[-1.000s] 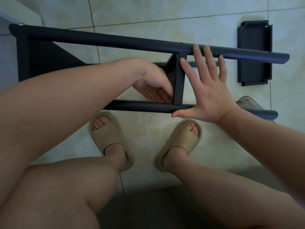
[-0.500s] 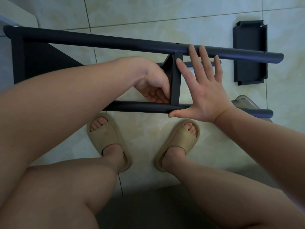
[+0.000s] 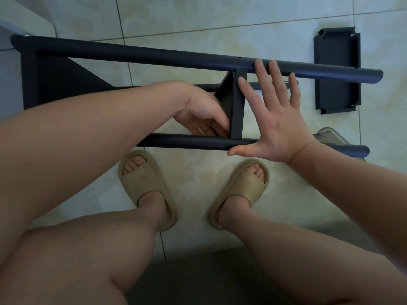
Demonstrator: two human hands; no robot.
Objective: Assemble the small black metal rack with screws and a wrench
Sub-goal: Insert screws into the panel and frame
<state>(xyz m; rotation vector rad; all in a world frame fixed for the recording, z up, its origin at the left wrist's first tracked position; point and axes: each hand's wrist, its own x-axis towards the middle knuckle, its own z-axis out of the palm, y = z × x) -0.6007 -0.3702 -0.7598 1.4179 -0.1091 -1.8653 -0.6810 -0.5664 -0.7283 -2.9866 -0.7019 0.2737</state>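
Rack lies on its side on the tiled floor, its long black tubes running left to right; the left ends meet a dark end panel, the right ends stand free. Between the upper tube and the lower tube a shelf panel stands crosswise and splits the gap in two. The left hand is tucked into the left part, tight against the panel's face and foot, its fingers curled; whether they grasp anything I cannot tell. The right hand lies flat over the right part, fingers released and spread across the upper tube, thumb along the lower tube. Right of that hand the gap between the tubes is open up to the free ends. A spare black panel lies on the floor behind the upper tube's end; a clear plastic thing sits just beside the lower tube's end. Two tan slippers stand near the lower tube, on the person's side.
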